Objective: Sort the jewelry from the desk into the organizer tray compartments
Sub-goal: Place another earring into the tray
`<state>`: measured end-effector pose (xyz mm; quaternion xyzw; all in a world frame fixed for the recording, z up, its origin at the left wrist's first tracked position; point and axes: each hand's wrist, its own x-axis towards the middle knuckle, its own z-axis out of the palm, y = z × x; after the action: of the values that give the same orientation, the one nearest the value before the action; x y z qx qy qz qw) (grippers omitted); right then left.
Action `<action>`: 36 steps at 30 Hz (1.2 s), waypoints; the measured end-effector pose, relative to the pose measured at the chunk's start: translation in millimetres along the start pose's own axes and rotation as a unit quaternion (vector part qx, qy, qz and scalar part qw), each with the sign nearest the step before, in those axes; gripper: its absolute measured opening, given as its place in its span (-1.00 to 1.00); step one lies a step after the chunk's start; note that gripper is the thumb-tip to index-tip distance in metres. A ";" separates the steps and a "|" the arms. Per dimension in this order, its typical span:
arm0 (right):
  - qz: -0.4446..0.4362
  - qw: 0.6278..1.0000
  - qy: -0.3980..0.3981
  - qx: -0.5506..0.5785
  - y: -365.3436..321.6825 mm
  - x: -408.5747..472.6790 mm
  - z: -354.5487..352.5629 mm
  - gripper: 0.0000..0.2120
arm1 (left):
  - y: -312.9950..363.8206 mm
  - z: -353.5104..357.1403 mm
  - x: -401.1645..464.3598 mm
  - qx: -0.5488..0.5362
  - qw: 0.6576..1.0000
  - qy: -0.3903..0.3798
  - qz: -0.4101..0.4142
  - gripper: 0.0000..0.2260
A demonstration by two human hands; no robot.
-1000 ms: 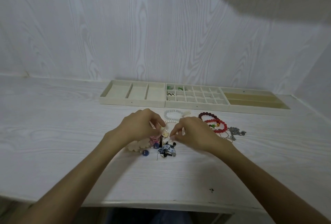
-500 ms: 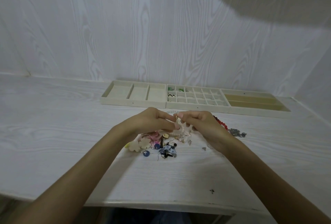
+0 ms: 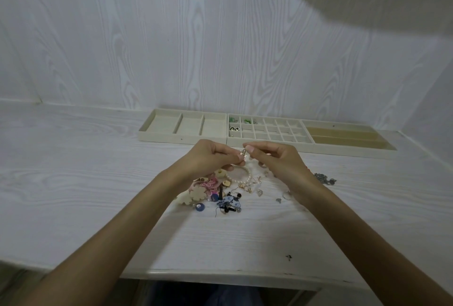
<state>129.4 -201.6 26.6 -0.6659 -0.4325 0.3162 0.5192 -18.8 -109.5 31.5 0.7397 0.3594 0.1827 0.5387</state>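
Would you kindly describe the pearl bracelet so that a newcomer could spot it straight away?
Start at the long cream organizer tray against the back wall, then come forward to the jumbled jewelry pile on the white wood-grain desk. The white pearl bracelet lies at the pile's far edge, just below the two hands. It is the only ring of round white beads there.

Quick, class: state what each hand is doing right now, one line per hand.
Left hand: fingers pinch a small gold earring, held above the desk.
Right hand: fingers curled, pinching the same earring from the other side.
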 end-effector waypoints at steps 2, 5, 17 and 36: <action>-0.006 1.000 0.021 -0.010 2.2 1.4 -0.6 -0.85 | -0.1 0.2 0.4 0.001 1.000 0.005 0.000 -0.93; -0.009 0.999 0.031 -0.035 3.0 3.0 -1.7 -0.86 | -1.1 -1.8 3.4 -0.003 1.000 0.021 0.010 -0.94; -0.087 0.985 0.015 -0.147 -13.5 77.0 -0.9 -0.92 | -2.7 -27.7 72.7 0.096 0.982 0.081 0.141 -0.98; -0.009 0.928 -0.059 -0.367 6.6 174.7 -0.8 -0.87 | -28.5 -62.4 163.1 0.338 0.938 -0.039 0.059 -0.66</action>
<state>206.1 -44.5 25.3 -0.7860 -0.5542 0.1692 0.2154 40.7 55.5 8.0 0.9048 0.3340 0.0530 0.2587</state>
